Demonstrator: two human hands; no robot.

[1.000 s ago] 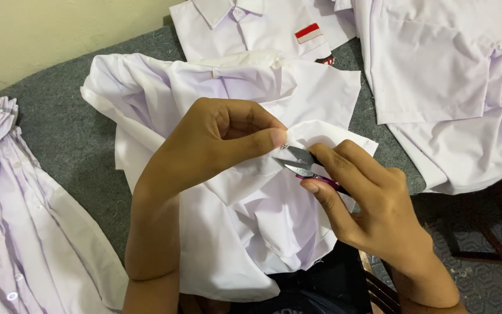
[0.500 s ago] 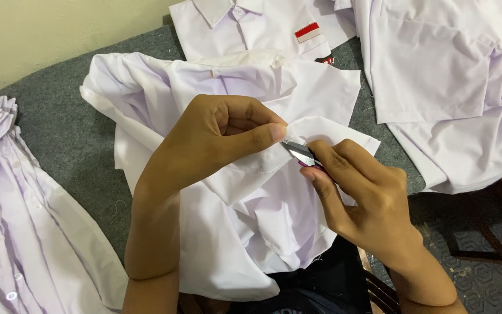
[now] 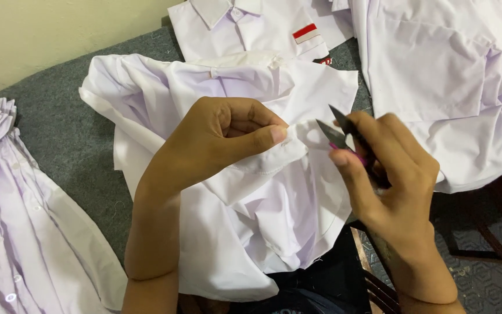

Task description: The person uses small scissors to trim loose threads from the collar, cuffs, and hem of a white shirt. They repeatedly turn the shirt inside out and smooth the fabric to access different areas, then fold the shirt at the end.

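My left hand (image 3: pixel 216 145) pinches the white shirt's (image 3: pixel 251 197) hem. My right hand (image 3: pixel 390 174) grips small thread snips (image 3: pixel 335 132), blades parted, just beside it. The shirt is crumpled.

The crumpled cotton shirt (image 3: pixel 251 192) is plain white with lilac shadows in its folds. The small metal thread snips (image 3: pixel 338 136) have dark grey blades and a magenta grip. The folded collared shirt (image 3: pixel 245 29) is white with a red-and-white chest patch (image 3: pixel 307 33). The felt-like surface (image 3: pixel 71 139) is dark grey, the wall (image 3: pixel 47 35) pale cream.
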